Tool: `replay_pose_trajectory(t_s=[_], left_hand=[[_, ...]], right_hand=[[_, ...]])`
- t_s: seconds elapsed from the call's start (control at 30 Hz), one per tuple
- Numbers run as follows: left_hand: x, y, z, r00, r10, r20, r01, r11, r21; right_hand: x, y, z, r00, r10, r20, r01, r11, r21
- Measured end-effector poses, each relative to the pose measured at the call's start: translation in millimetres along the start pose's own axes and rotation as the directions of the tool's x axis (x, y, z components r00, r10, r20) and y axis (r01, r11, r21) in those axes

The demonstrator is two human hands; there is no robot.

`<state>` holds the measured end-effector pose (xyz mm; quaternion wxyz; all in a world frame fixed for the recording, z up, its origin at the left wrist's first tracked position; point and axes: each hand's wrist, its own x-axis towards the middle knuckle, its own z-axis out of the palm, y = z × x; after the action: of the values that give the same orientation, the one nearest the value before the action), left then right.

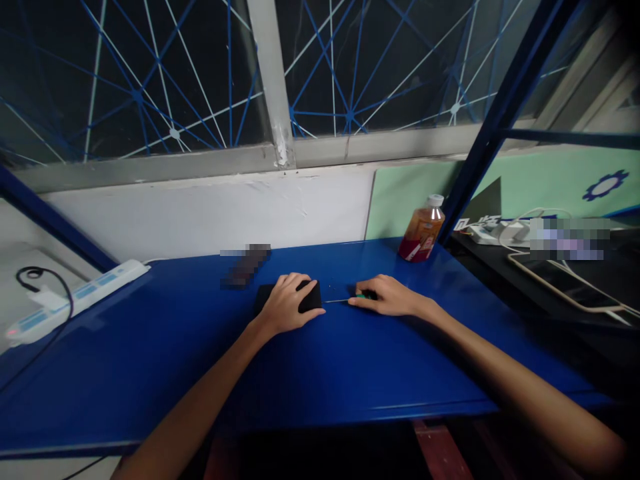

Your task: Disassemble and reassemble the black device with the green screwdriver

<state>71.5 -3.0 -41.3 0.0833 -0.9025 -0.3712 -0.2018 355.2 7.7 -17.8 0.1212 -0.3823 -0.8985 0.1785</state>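
A black box-shaped object [311, 298] lies on the blue table [320, 373], partly covered by my left hand [287, 303]. That hand's fingers reach over its top and the thumb presses along its near right side, holding it down. In my right hand [387, 295] is a screwdriver [336, 301] with a green and black handle, mostly hidden by the closed fingers. Its thin metal shaft points left, and the tip meets or nearly meets the box's right end; I cannot tell which. Just beyond the shaft lie several tiny specks [331, 287], too small to name.
Behind my left hand lies a dark, blurred-out object [247, 265]. A white power strip [80, 300] with a black cable sits at left. A bottle of reddish drink [424, 229] stands at the back right. On the dark neighbouring table are a phone [565, 283] and white cables.
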Motion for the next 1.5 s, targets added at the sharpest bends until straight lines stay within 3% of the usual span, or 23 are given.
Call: replay_pose_trajectory(t_s=[0.8, 1.5], left_hand=[[-1.0, -0.3, 0.8, 1.000, -0.003, -0.010, 0.003, 1.000, -0.017], [-1.1, -0.4, 1.5, 1.000, -0.010, 0.006, 0.010, 1.000, -0.007]], right_hand=[[1.8, 8.5, -0.9, 1.000, 0.029, 0.004, -0.030, 0.991, 0.134], [3.5, 6.9, 4.8, 0.998, 0.053, -0.040, -0.051, 0.998, 0.048]])
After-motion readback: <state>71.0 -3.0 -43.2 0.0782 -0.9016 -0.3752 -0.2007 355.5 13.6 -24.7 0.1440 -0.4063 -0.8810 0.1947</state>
